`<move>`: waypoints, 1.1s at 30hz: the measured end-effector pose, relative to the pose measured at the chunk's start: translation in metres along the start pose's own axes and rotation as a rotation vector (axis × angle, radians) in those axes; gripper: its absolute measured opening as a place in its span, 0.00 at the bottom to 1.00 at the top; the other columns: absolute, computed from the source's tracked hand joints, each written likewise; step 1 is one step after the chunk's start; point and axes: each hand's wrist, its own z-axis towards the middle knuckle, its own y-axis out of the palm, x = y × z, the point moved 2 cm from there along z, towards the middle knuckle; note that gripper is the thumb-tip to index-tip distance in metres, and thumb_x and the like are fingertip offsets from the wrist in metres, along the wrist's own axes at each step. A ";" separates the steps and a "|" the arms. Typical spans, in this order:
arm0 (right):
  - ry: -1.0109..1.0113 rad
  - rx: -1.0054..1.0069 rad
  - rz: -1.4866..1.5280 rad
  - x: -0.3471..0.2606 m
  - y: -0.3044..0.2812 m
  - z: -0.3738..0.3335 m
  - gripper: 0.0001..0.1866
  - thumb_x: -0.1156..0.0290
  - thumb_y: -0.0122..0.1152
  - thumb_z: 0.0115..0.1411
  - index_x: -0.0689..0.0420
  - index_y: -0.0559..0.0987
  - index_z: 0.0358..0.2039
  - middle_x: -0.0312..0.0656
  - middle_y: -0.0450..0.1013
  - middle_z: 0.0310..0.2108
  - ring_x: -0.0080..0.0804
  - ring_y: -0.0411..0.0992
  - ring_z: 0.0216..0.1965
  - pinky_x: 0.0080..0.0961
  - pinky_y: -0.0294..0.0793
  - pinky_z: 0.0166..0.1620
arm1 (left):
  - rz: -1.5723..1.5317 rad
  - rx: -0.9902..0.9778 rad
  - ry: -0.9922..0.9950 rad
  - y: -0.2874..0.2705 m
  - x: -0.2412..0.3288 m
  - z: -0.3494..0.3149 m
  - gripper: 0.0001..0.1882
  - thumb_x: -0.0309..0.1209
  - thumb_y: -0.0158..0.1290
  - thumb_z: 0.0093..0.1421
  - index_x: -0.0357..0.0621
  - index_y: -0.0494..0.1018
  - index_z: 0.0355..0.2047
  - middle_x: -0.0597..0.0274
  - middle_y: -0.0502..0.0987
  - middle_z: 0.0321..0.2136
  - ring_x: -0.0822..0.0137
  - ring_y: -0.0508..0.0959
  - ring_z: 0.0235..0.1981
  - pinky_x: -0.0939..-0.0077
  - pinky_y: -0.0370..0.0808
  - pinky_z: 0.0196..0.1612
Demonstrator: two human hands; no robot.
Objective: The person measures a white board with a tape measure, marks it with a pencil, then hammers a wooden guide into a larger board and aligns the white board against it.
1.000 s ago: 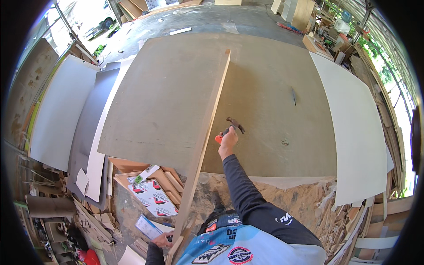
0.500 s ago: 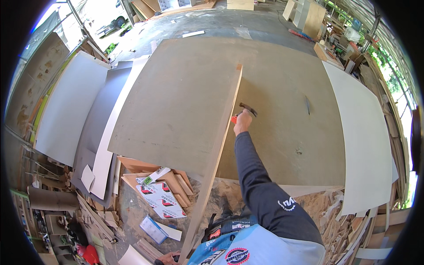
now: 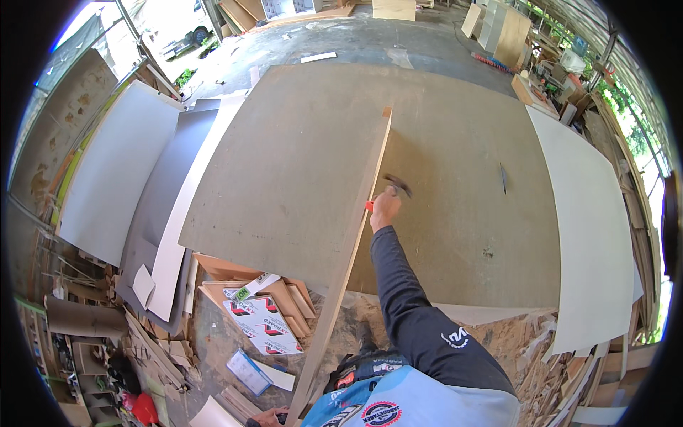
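My right hand (image 3: 385, 208) is wrapped round a claw hammer, its dark head (image 3: 398, 185) smeared by motion. The red end of the handle shows on the left of the fist, close to the wooden board. This long, narrow wooden board (image 3: 348, 267) runs from the middle of the large brown worktop (image 3: 270, 164) down past its near edge toward me. At the board's near end my left hand (image 3: 269, 418) is closed beside it, by a small dark thing (image 3: 283, 418) I cannot make out. The lower frame edge cuts off part of that hand.
A thin dark pointed item (image 3: 503, 178) lies on the worktop's right side. White sheets (image 3: 594, 220) flank it right and left. Below the near edge are stacked panel offcuts (image 3: 267, 324), a blue-and-white packet (image 3: 249, 371) and wood scraps (image 3: 548, 370) on the floor.
My right hand with the hammer has shifted slightly down and left, nearer the board. The hammer head is now blurred. My left hand stays at the board's near end.
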 end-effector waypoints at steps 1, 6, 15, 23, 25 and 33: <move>0.025 -0.060 -0.023 0.000 0.001 -0.001 0.16 0.64 0.51 0.61 0.58 0.68 0.19 0.37 0.66 0.18 0.30 0.68 0.15 0.29 0.69 0.19 | -0.052 -0.028 -0.086 -0.001 0.017 -0.005 0.36 0.30 0.68 0.41 0.40 0.72 0.54 0.63 0.76 0.49 0.72 0.72 0.44 0.78 0.70 0.47; 0.070 0.033 0.068 -0.015 0.025 -0.013 0.17 0.61 0.53 0.59 0.59 0.69 0.19 0.38 0.67 0.15 0.30 0.68 0.14 0.32 0.68 0.18 | -0.134 0.004 -0.126 -0.010 -0.093 -0.006 0.34 0.29 0.68 0.42 0.38 0.72 0.53 0.63 0.77 0.46 0.73 0.73 0.42 0.76 0.70 0.47; 0.105 -0.418 -0.244 -0.012 -0.056 -0.056 0.15 0.59 0.61 0.56 0.57 0.70 0.25 0.36 0.69 0.16 0.25 0.68 0.15 0.25 0.67 0.20 | 0.088 0.087 -0.035 -0.059 -0.040 0.028 0.32 0.31 0.66 0.41 0.41 0.73 0.51 0.62 0.78 0.40 0.72 0.75 0.37 0.74 0.71 0.46; 0.256 -0.885 -0.403 -0.068 -0.226 -0.199 0.22 0.55 0.66 0.57 0.58 0.70 0.38 0.35 0.71 0.26 0.20 0.71 0.24 0.21 0.71 0.24 | 0.115 0.231 -0.044 -0.075 0.181 0.102 0.33 0.32 0.69 0.43 0.38 0.73 0.51 0.63 0.79 0.27 0.75 0.76 0.24 0.79 0.73 0.29; 0.170 -0.933 -0.434 -0.075 -0.252 -0.217 0.27 0.50 0.68 0.54 0.60 0.70 0.38 0.37 0.72 0.28 0.22 0.73 0.29 0.22 0.74 0.29 | 0.009 0.271 0.038 -0.074 0.187 0.124 0.30 0.32 0.66 0.45 0.37 0.74 0.50 0.64 0.78 0.24 0.76 0.75 0.22 0.81 0.71 0.26; 0.056 -0.953 -0.323 -0.137 -0.326 -0.220 0.34 0.45 0.71 0.48 0.62 0.71 0.40 0.37 0.73 0.30 0.23 0.71 0.32 0.24 0.74 0.36 | -0.034 0.307 0.167 0.025 0.293 0.221 0.32 0.35 0.64 0.48 0.38 0.71 0.54 0.68 0.73 0.19 0.78 0.70 0.18 0.81 0.67 0.22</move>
